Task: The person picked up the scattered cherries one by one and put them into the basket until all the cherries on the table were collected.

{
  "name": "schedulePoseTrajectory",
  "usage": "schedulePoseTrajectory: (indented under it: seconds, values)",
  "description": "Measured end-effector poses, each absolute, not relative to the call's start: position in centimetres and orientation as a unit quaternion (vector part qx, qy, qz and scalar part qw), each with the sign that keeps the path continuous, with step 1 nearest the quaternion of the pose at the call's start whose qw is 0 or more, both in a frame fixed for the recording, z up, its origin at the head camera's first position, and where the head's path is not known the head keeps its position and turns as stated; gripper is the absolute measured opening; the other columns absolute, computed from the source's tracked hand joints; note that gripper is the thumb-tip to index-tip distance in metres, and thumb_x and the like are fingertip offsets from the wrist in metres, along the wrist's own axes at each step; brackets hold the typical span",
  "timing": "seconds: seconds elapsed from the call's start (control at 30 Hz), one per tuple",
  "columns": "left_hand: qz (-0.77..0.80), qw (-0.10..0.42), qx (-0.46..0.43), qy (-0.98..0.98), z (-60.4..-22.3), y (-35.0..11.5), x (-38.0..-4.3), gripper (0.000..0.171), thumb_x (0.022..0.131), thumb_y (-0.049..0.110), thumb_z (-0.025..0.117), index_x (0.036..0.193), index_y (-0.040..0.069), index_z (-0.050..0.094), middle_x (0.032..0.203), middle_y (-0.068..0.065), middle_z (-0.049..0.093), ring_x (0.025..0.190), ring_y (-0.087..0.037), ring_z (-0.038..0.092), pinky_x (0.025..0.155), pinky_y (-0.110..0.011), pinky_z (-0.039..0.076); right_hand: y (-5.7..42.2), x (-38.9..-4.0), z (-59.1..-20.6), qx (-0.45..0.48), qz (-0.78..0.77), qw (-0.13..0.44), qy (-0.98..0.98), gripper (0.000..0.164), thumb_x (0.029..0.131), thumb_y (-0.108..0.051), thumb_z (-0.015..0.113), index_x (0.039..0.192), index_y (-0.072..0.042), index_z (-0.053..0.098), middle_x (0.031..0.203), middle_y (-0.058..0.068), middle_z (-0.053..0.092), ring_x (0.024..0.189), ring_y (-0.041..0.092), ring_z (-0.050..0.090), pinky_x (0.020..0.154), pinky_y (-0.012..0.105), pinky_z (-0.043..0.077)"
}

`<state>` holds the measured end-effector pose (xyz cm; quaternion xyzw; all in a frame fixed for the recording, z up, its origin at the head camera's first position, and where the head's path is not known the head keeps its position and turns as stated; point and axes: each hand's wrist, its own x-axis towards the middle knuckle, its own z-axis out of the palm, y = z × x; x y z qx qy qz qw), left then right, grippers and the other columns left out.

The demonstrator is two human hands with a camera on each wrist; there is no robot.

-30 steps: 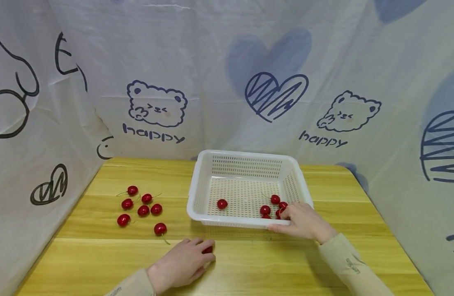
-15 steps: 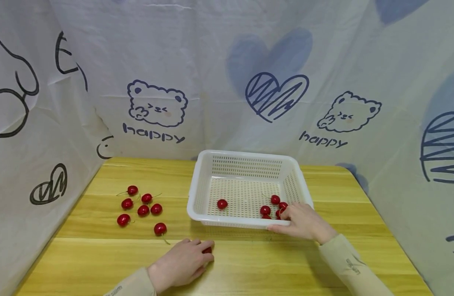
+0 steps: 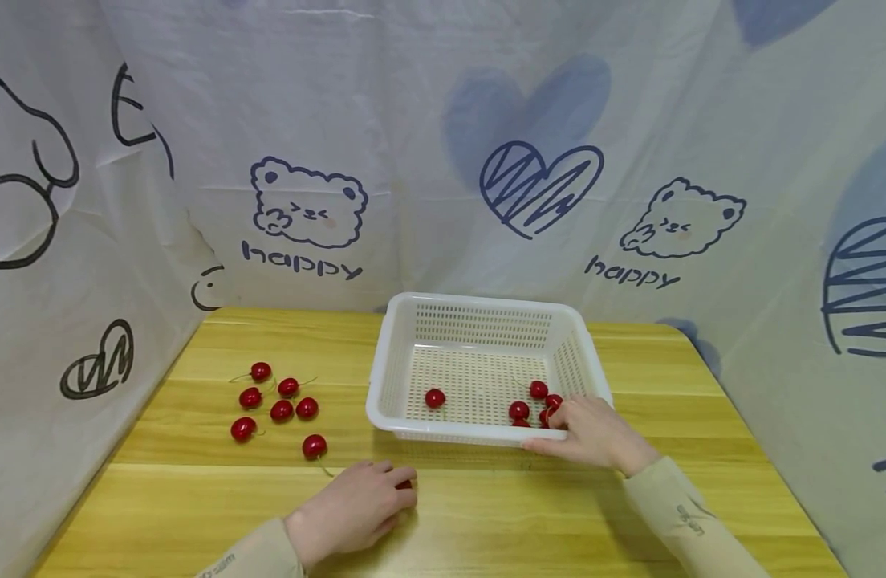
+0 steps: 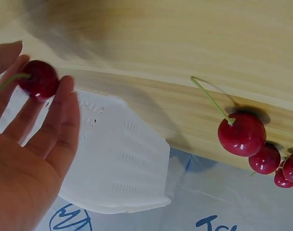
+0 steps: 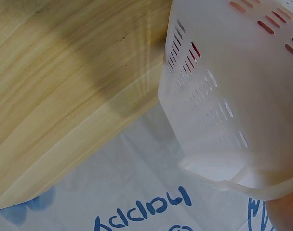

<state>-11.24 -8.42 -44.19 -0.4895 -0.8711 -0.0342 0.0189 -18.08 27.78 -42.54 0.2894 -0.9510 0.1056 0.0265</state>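
Note:
Low in the middle of the head view, my left hand (image 3: 352, 510) holds a red cherry (image 4: 39, 81) at its fingertips, just above or at the tabletop. A green stem (image 4: 14, 81) points from that cherry toward the thumb. My right hand (image 3: 598, 437) grips the front right rim of a white plastic basket (image 3: 479, 303), fingers inside and thumb outside. Several cherries lie in the basket, one apart (image 3: 434, 398) and the others bunched near the right fingers, partly hidden. On the table at left, several loose cherries (image 3: 306, 409) lie scattered, some with stems.
The wood-grain table (image 3: 530, 522) ends at a printed white cloth (image 3: 428, 160), which hangs behind and along both sides. A single cherry (image 3: 314, 446) lies closest to my left hand. The basket's slotted wall (image 5: 219, 101) fills much of the right wrist view.
My left hand has shifted very slightly forward and left with the cherry. The right hand, the basket and the loose cherries stay in place.

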Motion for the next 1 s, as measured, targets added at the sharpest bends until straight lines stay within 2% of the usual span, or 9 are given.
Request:
schedulePoseTrajectory:
  seconds: [0.17,0.3,0.53,0.73,1.0]
  values:
    - [-0.051,0.062,-0.516,-0.853,-44.2,-8.3,-11.4,0.021,0.080,0.022,0.071,0.100,0.023,0.064,0.105,0.005,0.059,0.088,-0.012,0.053,0.073,-0.029,0.050,27.8,-18.0,-42.4,0.287,0.109,0.024,-0.952,0.060,0.078,-0.075,0.050,0.050,-0.026,0.028,0.047,-0.016,0.014,0.046,0.002,0.022,0.043,0.021,0.018]
    - [-0.060,0.072,-0.526,-0.846,-44.0,-8.1,-11.6,0.020,0.081,0.020,0.071,0.100,0.022,0.063,0.105,0.005,0.059,0.085,-0.012,0.051,0.069,-0.027,0.048,27.8,-18.0,-42.4,0.287,0.107,0.023,-0.952,0.061,0.077,-0.076,0.049,0.049,-0.026,0.029,0.048,-0.016,0.014,0.046,0.002,0.022,0.043,0.021,0.018]
    - [-0.072,0.085,-0.531,-0.840,-43.9,-7.8,-11.9,0.027,0.080,0.018,0.071,0.105,0.023,0.062,0.118,-0.001,0.059,0.092,-0.014,0.055,0.073,-0.029,0.051,27.7,-18.0,-42.4,0.290,0.110,0.024,-0.950,0.061,0.077,-0.076,0.050,0.049,-0.026,0.029,0.048,-0.016,0.014,0.045,0.002,0.022,0.042,0.021,0.018]
    - [-0.079,0.102,-0.531,-0.837,-43.6,-7.5,-11.9,0.033,0.076,0.015,0.072,0.106,0.022,0.061,0.120,-0.002,0.055,0.094,-0.015,0.056,0.074,-0.029,0.052,27.8,-18.0,-42.4,0.290,0.111,0.026,-0.950,0.061,0.077,-0.075,0.050,0.049,-0.026,0.029,0.048,-0.015,0.014,0.045,0.002,0.022,0.043,0.021,0.017]
    - [-0.093,0.132,-0.535,-0.829,-43.3,-7.2,-12.1,0.036,0.077,0.013,0.068,0.110,0.022,0.060,0.116,0.002,0.053,0.093,-0.011,0.055,0.076,-0.026,0.051,27.8,-18.0,-42.5,0.295,0.115,0.035,-0.948,0.060,0.077,-0.075,0.052,0.049,-0.026,0.029,0.049,-0.016,0.014,0.045,0.002,0.022,0.042,0.021,0.017]
